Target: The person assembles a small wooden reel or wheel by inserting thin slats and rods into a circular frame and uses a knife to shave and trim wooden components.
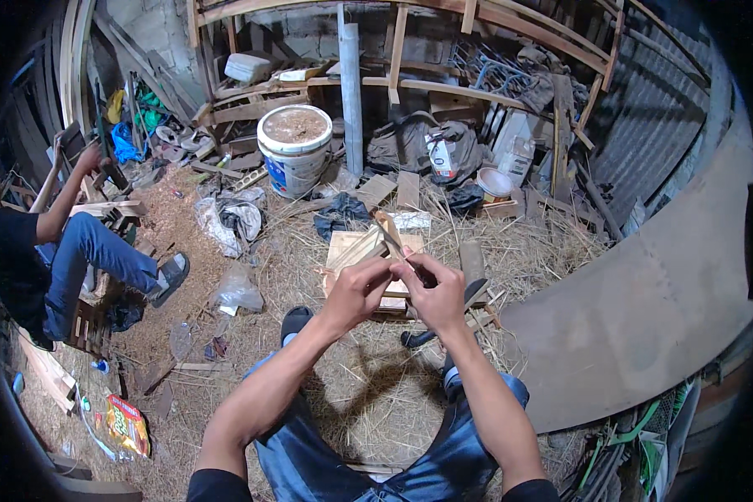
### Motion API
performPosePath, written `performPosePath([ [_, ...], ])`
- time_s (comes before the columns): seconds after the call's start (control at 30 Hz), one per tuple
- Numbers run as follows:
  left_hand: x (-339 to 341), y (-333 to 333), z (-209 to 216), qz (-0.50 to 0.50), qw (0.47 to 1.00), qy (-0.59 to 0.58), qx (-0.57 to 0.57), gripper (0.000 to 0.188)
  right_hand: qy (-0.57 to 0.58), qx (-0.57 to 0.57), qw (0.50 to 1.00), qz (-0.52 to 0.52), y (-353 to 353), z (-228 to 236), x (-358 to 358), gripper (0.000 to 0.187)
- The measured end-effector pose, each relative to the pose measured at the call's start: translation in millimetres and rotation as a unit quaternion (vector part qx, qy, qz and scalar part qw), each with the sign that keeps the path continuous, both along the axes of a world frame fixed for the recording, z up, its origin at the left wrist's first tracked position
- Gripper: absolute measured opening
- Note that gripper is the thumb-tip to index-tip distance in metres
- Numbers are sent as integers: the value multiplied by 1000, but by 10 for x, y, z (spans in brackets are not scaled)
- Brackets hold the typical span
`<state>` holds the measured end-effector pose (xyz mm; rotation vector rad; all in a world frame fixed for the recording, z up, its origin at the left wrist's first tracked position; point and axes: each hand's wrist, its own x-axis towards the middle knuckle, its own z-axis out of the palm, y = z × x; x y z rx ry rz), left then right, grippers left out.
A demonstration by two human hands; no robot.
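**Rough woodworking shed**

Clearly a makeshift carpentry workshop, not a home or shop. Bare ground covered in straw (368,393) and sawdust, littered with offcuts and plastic scraps. Timber slats and bent wooden strips (410,84) stacked and propped along a raw block wall at the back. Corrugated metal sheeting (653,125) closing the right side. A large curved plywood panel (644,318) leaning at right. A white bucket (294,151) full of sawdust near a grey post (351,92). A small wooden crate (351,251) in the middle of the floor. At left, 1 seated person (50,243) busy with wooden pieces.
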<state>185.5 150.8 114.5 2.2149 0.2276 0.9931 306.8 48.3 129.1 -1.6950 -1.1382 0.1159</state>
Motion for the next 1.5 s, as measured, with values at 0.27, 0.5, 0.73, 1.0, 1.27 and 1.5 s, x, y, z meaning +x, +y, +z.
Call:
performPosePath([
  [0.27, -7, 55, -2, -53, 980, 6, -190, 16, -12, 109, 993, 50, 54, -9, 64, 20],
  [0.5, -154, 236, -10, -180, 901, 92, -383, 20, -56, 91, 989, 99, 60, -26, 53, 28],
  [0.73, -242, 333, -31, -200, 878, 107, -422, 24, -61, 112, 981, 145, 80, -55, 6, 20],
  [1.0, -202, 280, -10, -161, 895, 79, -408, 24, -1, 99, 990, 103, 123, -50, -76, 14],
  [1.27, -103, 131, -3, -18, 977, -16, -213, 14, 56, 72, 994, 57, 83, 13, -136, 19],
  [1.5, -67, 21, 27, 53, 998, -38, 9, 13, 9, 104, 994, 34, 80, -48, -87, 17],
])
